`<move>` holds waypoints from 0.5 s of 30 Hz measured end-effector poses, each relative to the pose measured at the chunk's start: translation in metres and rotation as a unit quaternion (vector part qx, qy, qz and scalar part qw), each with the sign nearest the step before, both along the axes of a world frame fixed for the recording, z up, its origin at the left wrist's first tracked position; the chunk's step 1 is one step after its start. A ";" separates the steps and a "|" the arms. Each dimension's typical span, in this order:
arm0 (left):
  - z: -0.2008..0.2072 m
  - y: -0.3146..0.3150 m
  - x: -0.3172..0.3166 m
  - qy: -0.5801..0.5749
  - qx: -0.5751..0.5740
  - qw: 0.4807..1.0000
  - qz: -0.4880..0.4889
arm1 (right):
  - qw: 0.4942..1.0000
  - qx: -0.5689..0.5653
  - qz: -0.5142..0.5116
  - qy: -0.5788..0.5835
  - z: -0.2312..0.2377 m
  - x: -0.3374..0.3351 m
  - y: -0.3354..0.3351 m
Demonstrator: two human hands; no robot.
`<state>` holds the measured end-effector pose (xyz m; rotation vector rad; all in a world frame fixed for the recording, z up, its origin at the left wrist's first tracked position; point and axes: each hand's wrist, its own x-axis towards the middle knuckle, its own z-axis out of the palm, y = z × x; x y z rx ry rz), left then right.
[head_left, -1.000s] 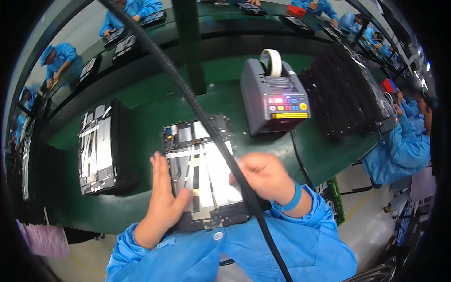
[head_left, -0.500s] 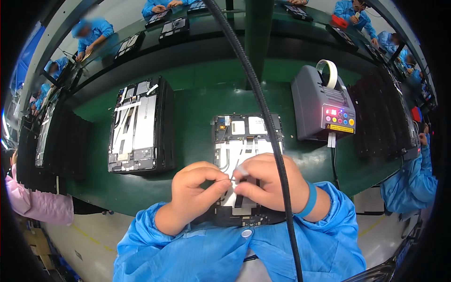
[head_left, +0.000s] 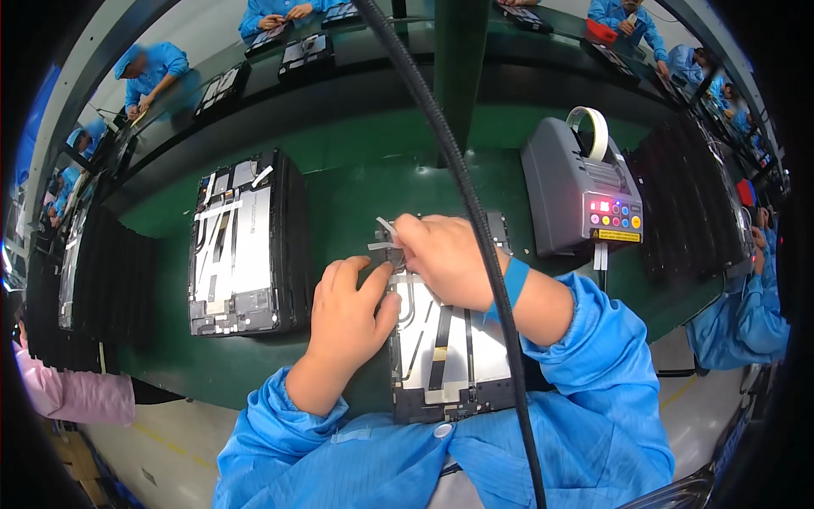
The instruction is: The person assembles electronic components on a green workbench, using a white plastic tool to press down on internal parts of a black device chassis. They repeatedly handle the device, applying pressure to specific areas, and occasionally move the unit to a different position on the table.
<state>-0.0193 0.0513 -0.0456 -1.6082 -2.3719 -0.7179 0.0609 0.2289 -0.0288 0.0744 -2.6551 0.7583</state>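
Observation:
In front of me lies an opened tablet-like device, its silver panel crossed by dark cables. My right hand is over its far part, with thumb and fingers pinched on a pale strip of tape that sticks out to the left. A second short pale piece pokes out just below it. My left hand is at the device's left edge, palm down. Its thumb is apart from the other fingers, and the index fingertip touches the far left part. The spot between both hands is partly hidden by fingers.
A grey tape dispenser with a tape roll stands to the right. Stacks of similar devices rise at left, far left and far right. A black braided cable hangs across the view. Several people in blue work beyond.
My hands have come apart from their pinch over the device's middle. The right moved farther away with the tape; the left opened and shifted left and away.

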 end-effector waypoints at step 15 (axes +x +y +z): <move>0.000 0.004 -0.004 0.006 0.013 1.000 -0.017 | 0.959 -0.086 -0.158 -0.221 0.022 -0.019 -0.003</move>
